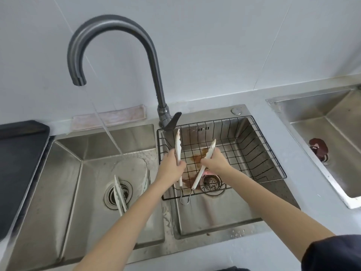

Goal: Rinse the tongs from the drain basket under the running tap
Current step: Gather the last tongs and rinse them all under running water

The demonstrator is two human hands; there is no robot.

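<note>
above the drain basket [259, 151], the left hand [172, 165] and right hand [214, 161] each grip one arm of the tongs [178, 145]; they should carry them left into the tap [109, 45] stream, turning both arms slowly

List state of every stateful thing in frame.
tap: running, stream falling into the left basin
tongs: spread open, held over the drain basket
left hand: gripping one tong arm
right hand: gripping the other arm
second tongs: lying in left basin
</note>
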